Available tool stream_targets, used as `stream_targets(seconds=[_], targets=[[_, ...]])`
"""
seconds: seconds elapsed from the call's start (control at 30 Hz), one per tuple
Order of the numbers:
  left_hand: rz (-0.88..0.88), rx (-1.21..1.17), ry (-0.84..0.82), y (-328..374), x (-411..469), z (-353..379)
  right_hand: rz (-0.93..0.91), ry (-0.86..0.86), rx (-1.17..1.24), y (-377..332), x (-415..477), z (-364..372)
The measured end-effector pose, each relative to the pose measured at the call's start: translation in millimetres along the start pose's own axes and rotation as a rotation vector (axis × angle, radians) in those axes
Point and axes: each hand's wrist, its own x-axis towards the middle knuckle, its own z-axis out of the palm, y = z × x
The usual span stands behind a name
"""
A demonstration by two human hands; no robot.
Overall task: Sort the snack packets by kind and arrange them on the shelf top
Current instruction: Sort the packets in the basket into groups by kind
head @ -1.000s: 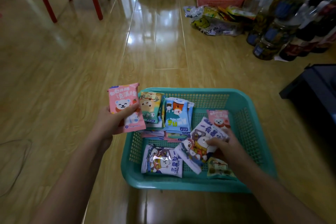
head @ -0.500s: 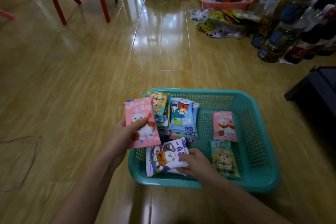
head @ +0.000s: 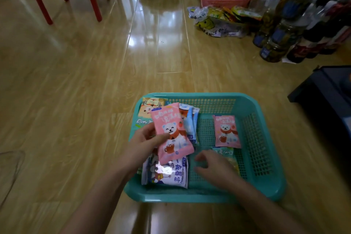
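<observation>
The left hand (head: 141,145) stayed pinched on a pink bear packet (head: 171,132), now carried over the teal basket (head: 266,192); the right hand (head: 213,165) had let go of the white packet (head: 167,173), fingers spread and empty. A matching pink packet (head: 226,131) lay at the far right; probably the next pick.

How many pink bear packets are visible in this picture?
2. One pink packet is held in the left hand above the teal basket; the other pink packet lies flat on the basket floor. More may be hidden under other packets.
</observation>
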Motion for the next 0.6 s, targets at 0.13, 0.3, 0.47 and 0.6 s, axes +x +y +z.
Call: stream_targets(seconds=[0.13,0.3,0.47,0.6], targets=[[0.070,0.110,-0.070,16,21,45,0.042,0.158,0.131,34,4,-46],[0.000,0.220,-0.110,4,68,112,0.097,0.411,0.072,65,3,-101],[-0.162,0.213,-0.121,-22,108,157,0.117,0.477,0.086,78,7,-121],[-0.180,0.281,-0.064,-28,128,174,0.096,0.460,0.078,77,12,-123]])
